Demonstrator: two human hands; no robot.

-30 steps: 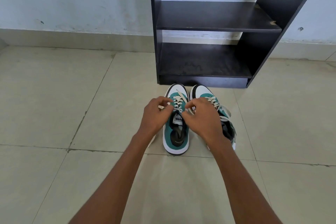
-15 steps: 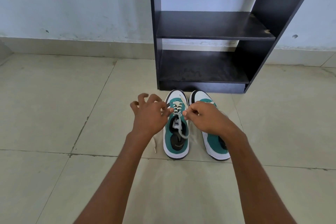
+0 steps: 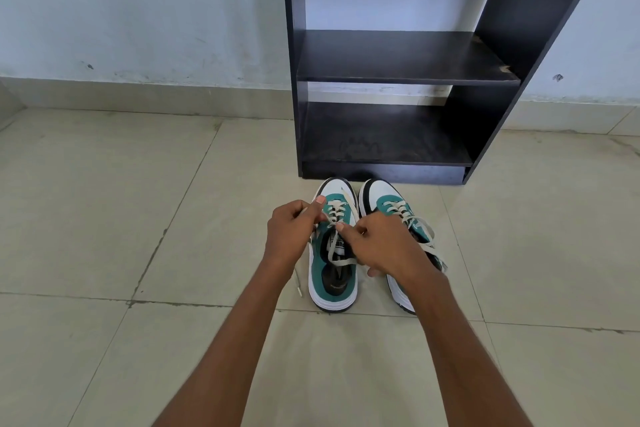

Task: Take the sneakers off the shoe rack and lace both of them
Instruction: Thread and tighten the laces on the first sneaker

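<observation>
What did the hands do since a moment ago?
The left hand, spread open half a second ago, closed again on the lace of the left sneaker; the right hand kept pinching it. Both sneakers and the shoe rack stayed put.

Person, seen from the head camera: two arms and two hands only.
Left hand (image 3: 290, 238): bare, no glove, ring or watch showing; short pale nail visible on the thumb.
Right hand (image 3: 382, 250): bare, no glove, ring or strap showing; short pale nail visible on one fingertip.
Forearms: both bare from wrist to the near frame edge, no sleeve, cuff or band in view.
</observation>
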